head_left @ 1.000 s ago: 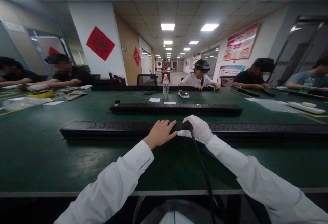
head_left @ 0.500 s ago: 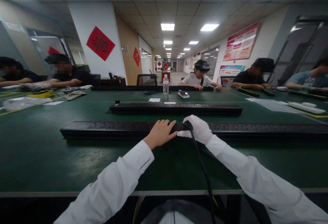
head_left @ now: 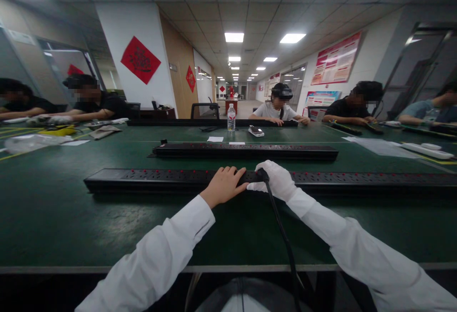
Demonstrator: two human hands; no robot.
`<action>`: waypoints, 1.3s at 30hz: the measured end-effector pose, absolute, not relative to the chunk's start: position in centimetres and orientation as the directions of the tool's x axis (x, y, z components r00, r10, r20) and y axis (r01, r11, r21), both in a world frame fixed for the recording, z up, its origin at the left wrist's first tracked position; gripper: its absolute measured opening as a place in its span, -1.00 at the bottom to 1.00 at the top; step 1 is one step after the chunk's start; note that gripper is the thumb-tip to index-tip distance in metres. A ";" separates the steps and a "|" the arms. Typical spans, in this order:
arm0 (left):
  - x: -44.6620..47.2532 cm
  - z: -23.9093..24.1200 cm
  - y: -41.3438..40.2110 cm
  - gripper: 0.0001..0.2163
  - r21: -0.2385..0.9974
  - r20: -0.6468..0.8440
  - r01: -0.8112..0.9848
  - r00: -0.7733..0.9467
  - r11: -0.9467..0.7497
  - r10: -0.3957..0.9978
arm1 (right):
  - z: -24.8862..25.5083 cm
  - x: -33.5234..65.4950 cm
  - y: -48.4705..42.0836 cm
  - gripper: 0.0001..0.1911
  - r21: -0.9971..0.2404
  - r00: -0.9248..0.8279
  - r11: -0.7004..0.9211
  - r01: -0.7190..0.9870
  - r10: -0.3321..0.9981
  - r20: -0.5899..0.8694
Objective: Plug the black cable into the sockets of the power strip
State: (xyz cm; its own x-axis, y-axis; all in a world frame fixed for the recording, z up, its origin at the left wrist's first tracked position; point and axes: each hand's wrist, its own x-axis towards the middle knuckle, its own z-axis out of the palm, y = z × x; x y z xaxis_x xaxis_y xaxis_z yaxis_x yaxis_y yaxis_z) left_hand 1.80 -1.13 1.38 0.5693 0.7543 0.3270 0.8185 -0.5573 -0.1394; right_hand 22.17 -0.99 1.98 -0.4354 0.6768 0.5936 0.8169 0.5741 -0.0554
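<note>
Both arms reach forward from the lower corners and slant inward, the left arm [head_left: 157, 250] and the right arm [head_left: 357, 240] each in a long white sleeve. The left grip [head_left: 223, 186] is a bare hand, palm down, fingers spread and lightly bent, thumb pointing right. The right grip [head_left: 276, 181], gloved in white mesh, curls inward, fingers bent over and thumb below, pinching. The two thumb tips nearly meet.
</note>
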 end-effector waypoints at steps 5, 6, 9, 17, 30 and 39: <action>1.8 1.3 -1.1 -0.45 -0.130 0.331 0.818 0.568 -0.560 0.753 | 1.9 22.2 -0.9 -0.49 -0.053 -0.433 0.567 0.822 0.682 0.590; 1.8 1.3 -1.1 -0.45 -0.127 0.330 0.817 0.569 -0.562 0.753 | 1.9 22.2 -0.9 -0.49 -0.052 -0.434 0.567 0.822 0.684 0.586; 1.7 1.2 -1.1 -0.44 -0.119 0.326 0.817 0.569 -0.565 0.755 | 2.0 22.2 -0.8 -0.49 -0.046 -0.443 0.565 0.824 0.692 0.569; 1.7 1.4 -1.1 -0.45 -0.110 0.306 0.821 0.564 -0.559 0.767 | 2.1 22.2 -0.8 -0.49 -0.031 -0.451 0.565 0.824 0.689 0.567; 1.7 1.0 -0.9 -0.47 -0.147 0.337 0.824 0.562 -0.548 0.755 | 2.2 22.2 -0.9 -0.52 -0.038 -0.458 0.573 0.819 0.691 0.560; 1.6 0.9 -0.8 -0.46 -0.126 0.332 0.818 0.568 -0.562 0.753 | 2.5 22.2 -1.0 -0.52 -0.038 -0.471 0.582 0.812 0.692 0.547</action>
